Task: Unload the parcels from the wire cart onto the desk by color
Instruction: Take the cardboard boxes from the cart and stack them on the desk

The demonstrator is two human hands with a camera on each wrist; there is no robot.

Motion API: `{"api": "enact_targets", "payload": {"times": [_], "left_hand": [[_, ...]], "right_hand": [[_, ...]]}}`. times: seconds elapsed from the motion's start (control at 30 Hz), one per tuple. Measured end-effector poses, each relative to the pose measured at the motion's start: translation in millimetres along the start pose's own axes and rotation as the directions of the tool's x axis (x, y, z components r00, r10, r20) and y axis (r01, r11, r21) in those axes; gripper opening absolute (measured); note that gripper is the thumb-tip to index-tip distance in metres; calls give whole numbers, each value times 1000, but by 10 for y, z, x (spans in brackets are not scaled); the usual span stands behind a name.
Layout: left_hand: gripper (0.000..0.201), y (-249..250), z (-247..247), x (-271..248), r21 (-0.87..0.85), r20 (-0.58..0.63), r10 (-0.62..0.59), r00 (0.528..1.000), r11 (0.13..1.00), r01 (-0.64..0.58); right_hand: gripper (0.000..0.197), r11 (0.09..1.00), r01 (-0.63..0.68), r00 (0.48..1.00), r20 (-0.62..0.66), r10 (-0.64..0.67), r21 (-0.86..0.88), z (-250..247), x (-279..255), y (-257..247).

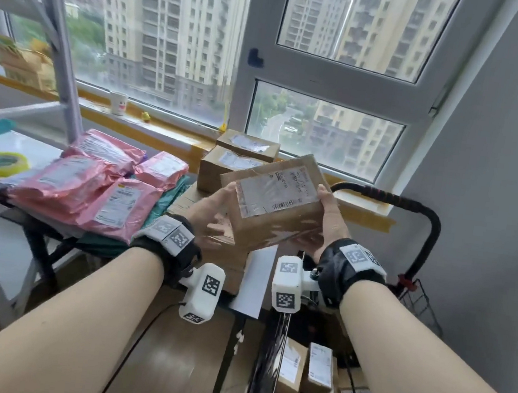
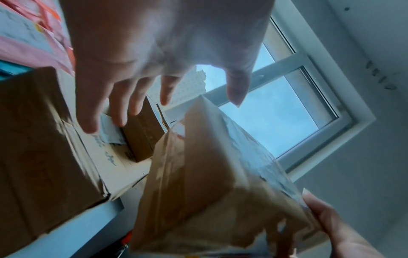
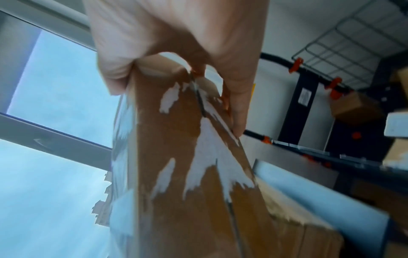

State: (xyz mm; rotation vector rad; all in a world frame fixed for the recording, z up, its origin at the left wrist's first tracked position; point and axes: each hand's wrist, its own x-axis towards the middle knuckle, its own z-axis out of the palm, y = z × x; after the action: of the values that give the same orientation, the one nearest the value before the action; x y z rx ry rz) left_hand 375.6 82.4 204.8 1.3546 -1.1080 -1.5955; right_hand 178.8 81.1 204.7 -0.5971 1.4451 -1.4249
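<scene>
A brown cardboard box (image 1: 276, 205) with a white shipping label hangs tilted in the air above the desk (image 1: 253, 284). My right hand (image 1: 323, 217) grips its right end, thumb on top and fingers underneath; the right wrist view shows the same hold (image 3: 176, 97). My left hand (image 1: 217, 206) is at the box's left side with fingers straight and spread, and in the left wrist view (image 2: 198, 97) a gap shows between them and the box (image 2: 209, 183). Pink parcels (image 1: 89, 182) lie piled at the desk's left. Two brown boxes (image 1: 232, 163) are stacked by the window. The wire cart (image 1: 421, 301) stands at the right.
More small boxes (image 1: 304, 371) lie in the cart below my right arm. Teal parcels (image 1: 169, 201) lie under the pink pile. A tape roll (image 1: 0, 163) rests on a white table at the left, beside a grey metal frame (image 1: 63, 51). A mug (image 1: 118, 103) stands on the windowsill.
</scene>
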Motion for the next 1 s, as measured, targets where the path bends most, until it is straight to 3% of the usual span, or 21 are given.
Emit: {"api": "enact_targets", "payload": {"times": [0.17, 0.33, 0.43, 0.63, 0.8, 1.0], "left_hand": [[50, 50, -285, 339, 84, -129, 126, 984, 990, -116], [46, 92, -575, 872, 244, -186, 120, 975, 967, -72], [41, 185, -697, 1205, 355, -190, 94, 977, 935, -21], [46, 214, -1021, 1791, 369, -208, 22, 978, 928, 57], [37, 255, -1073, 1828, 422, -136, 62, 989, 906, 1], [37, 287, -1100, 1812, 345, -33, -15, 999, 938, 26]], "right_hand": [[91, 955, -83, 996, -15, 82, -283, 336, 264, 189], [53, 876, -138, 980, 66, 189, -463, 549, 677, 310], [37, 868, -188, 960, 102, 262, -460, 694, 869, 301], [30, 825, -236, 934, 115, 338, -513, 1006, 1058, 281], [21, 867, -255, 955, 32, 296, -428, 1135, 1051, 253], [14, 897, -265, 962, -40, 268, -354, 1168, 980, 255]]}}
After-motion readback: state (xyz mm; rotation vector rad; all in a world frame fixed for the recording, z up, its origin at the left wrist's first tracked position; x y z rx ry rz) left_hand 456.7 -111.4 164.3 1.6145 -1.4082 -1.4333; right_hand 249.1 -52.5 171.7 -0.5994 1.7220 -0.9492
